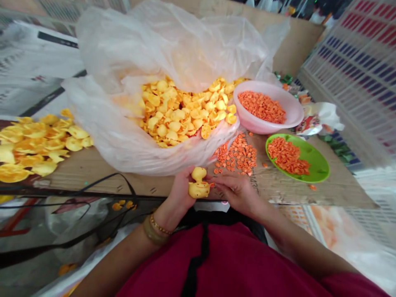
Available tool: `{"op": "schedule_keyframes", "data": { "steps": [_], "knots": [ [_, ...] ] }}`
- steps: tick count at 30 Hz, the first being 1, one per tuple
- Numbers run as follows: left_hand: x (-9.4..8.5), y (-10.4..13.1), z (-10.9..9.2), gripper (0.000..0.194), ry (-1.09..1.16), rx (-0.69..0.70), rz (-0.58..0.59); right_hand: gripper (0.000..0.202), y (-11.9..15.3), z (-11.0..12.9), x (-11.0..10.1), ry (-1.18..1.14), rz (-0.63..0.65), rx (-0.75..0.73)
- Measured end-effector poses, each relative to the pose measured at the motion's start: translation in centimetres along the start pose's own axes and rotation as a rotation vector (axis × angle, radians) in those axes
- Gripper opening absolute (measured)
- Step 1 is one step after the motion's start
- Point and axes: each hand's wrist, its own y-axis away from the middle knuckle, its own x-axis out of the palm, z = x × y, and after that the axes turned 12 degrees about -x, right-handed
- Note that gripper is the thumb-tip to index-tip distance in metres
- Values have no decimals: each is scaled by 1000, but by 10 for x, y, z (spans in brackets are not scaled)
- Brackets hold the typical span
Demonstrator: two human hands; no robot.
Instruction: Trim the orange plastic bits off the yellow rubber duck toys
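Observation:
My left hand [180, 190] is closed around a yellow toy duck part [199, 190] with small dark dots on it, held at the table's front edge. A smaller rounded yellow part [199, 173] shows just above it in the same grip; I cannot tell if the two are joined. From the right, my right hand [243, 193] pinches a small orange piece [212, 185], like a beak, against the side of the duck part. Loose orange pieces [236, 154] lie on the cardboard just beyond my hands.
A large clear plastic bag [148, 161] spills yellow shells [176, 119]. More yellow shells [40, 142] lie at left. On the right are a pink bowl [292, 109] and a green plate [320, 167] of orange pieces. Plastic crates [349, 78] stand behind. A black strap [102, 179] crosses the left edge.

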Motion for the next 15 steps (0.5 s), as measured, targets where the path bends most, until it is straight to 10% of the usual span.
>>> {"op": "schedule_keyframes", "data": {
  "steps": [15],
  "knots": [
    [5, 1, 2, 35, -57, -73, -113, 18, 4, 12, 12, 324, 196, -169]
  ]
}}
